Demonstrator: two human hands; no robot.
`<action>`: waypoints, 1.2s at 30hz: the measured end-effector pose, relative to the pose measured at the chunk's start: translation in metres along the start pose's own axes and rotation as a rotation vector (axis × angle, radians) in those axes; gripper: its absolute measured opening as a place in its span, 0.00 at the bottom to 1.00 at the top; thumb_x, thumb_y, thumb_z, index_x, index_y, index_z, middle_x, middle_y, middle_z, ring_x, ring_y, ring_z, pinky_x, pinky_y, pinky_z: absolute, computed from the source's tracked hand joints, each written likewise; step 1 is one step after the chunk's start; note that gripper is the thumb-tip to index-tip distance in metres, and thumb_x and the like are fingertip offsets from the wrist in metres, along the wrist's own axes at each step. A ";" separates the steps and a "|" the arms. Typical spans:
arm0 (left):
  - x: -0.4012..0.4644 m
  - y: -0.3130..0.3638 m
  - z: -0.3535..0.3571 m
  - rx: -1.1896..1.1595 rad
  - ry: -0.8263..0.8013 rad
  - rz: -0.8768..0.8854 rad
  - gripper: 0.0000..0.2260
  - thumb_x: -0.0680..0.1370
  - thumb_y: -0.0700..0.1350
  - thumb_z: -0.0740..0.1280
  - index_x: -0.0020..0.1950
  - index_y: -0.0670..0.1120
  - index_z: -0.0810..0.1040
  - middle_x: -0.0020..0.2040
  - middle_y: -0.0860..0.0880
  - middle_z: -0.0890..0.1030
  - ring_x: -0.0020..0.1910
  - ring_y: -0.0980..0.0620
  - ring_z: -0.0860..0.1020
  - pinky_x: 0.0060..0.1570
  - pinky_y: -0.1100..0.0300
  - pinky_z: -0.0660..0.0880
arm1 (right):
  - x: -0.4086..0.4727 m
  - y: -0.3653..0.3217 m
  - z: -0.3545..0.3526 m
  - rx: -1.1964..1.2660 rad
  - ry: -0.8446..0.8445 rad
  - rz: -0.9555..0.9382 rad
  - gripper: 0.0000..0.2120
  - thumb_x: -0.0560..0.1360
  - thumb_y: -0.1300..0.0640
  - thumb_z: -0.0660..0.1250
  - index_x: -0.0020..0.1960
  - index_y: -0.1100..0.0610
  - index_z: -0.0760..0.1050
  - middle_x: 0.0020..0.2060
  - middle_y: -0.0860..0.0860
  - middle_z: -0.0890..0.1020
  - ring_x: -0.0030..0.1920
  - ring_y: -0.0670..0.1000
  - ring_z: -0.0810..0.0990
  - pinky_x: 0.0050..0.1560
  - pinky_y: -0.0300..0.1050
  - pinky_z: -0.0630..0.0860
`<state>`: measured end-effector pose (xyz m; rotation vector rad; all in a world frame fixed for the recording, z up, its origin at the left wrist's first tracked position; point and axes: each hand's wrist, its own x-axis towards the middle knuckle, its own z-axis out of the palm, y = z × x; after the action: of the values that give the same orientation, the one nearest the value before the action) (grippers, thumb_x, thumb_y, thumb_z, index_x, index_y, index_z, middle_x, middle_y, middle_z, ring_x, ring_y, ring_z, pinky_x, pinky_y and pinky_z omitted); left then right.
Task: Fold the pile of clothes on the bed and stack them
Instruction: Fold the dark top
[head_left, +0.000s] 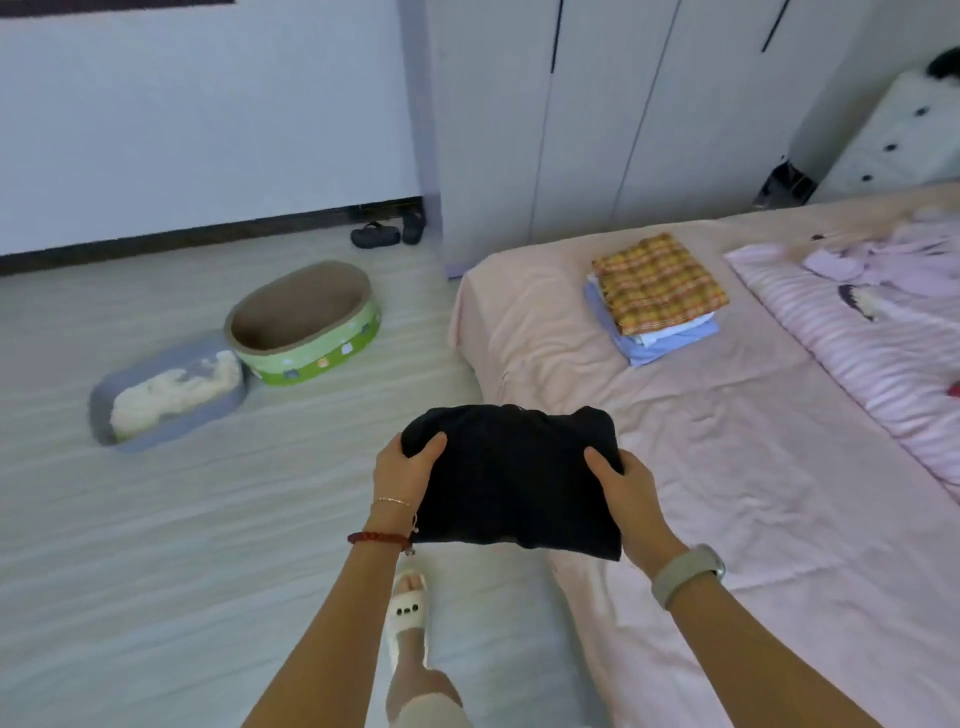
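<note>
Over the bed's (727, 467) near corner, both hands (410, 470) (631, 493) grip a folded black garment (511, 478) by its sides.

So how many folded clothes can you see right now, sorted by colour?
Black: 1, the black garment gripped by the left hand and right hand.
Orange plaid: 1, the plaid piece on top of the stack on the bed.
Blue and white: several layers under it, too tightly stacked to count.
Total: 2 countable, plus the layers.
</note>
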<state>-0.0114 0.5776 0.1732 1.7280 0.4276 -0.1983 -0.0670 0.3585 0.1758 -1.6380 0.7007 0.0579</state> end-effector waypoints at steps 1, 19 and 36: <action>0.026 0.012 0.014 0.017 -0.046 0.010 0.15 0.75 0.46 0.69 0.59 0.42 0.76 0.51 0.47 0.78 0.50 0.48 0.75 0.51 0.55 0.71 | 0.018 -0.007 0.000 0.020 0.057 0.016 0.11 0.77 0.51 0.62 0.54 0.58 0.72 0.47 0.53 0.78 0.47 0.52 0.77 0.48 0.48 0.74; 0.372 0.225 0.321 0.464 -0.847 0.285 0.13 0.77 0.48 0.65 0.58 0.44 0.76 0.52 0.48 0.78 0.50 0.51 0.73 0.49 0.60 0.68 | 0.308 -0.115 -0.021 0.444 0.798 0.263 0.08 0.77 0.53 0.62 0.52 0.58 0.71 0.43 0.51 0.76 0.43 0.49 0.74 0.37 0.42 0.68; 0.516 0.234 0.568 0.594 -1.089 0.228 0.06 0.79 0.47 0.63 0.51 0.46 0.73 0.51 0.47 0.76 0.51 0.48 0.72 0.51 0.55 0.68 | 0.533 -0.120 -0.117 0.401 0.936 0.418 0.06 0.79 0.54 0.60 0.54 0.54 0.69 0.46 0.51 0.76 0.49 0.54 0.75 0.52 0.49 0.72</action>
<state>0.6105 0.0791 0.0827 1.9174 -0.6876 -1.1092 0.3811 0.0384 0.0826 -1.0502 1.6390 -0.5487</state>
